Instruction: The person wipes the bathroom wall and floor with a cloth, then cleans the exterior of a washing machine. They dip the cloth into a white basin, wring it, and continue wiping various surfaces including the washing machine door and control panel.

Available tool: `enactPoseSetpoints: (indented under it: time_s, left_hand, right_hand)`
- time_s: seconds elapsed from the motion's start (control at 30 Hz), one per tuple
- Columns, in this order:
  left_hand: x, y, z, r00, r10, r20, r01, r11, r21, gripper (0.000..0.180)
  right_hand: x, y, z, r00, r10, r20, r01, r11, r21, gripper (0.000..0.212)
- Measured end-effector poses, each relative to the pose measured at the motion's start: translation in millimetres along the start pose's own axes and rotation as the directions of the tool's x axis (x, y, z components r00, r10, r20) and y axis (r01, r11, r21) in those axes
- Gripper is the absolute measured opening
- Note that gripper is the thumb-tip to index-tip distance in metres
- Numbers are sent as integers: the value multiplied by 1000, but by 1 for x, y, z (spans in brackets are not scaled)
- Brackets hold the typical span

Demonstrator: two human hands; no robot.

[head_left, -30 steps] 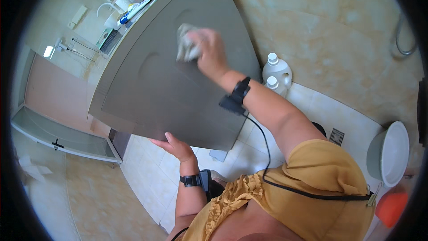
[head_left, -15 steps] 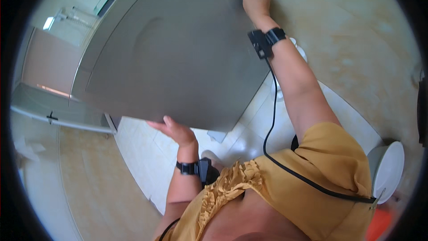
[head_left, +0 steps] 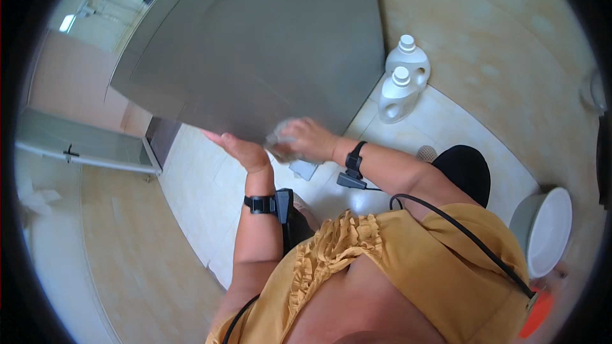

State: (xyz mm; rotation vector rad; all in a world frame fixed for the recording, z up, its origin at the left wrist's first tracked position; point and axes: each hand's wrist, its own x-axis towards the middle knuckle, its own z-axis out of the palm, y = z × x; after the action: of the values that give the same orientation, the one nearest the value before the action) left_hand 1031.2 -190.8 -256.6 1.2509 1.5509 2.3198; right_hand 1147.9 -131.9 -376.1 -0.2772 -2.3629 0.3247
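Observation:
A large grey flat-sided panel [head_left: 280, 38], seemingly the side of a big box-like appliance, fills the upper middle. At its near edge my right hand [head_left: 312, 140] is closed on a crumpled, greyish cloth [head_left: 278, 142], which it presses against the panel; hand and cloth are slightly blurred. To the left, my left hand [head_left: 242, 151] rests at the same edge with its fingers stretched out, partly hidden by the panel. Both wrists wear black strapped devices.
Two white jugs [head_left: 398, 95] with caps stand on the tiled floor beside the panel, against the beige wall. A white basin [head_left: 549, 232] leans at the right, with something orange [head_left: 539, 312] below it. A glass-fronted frame [head_left: 89, 140] is at the left.
My right hand has brought the cloth from the panel's far right corner down to its near edge, close to my left hand. The white jugs have come into fuller view.

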Motion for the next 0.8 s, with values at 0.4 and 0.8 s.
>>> enactPoseSetpoints:
  time_s: [0.4,0.8]
  left_hand:
    - [-6,-6,3,999,35,-20,-32,987,156,61]
    - [-10,-39,-20,1000,4,-16,-2,989,146,81]
  right_hand:
    - [74,48,-69,632,206,-748,-214,973,86,70]
    - [117,180,-130,360,109,-927,-345,938,-24,64]
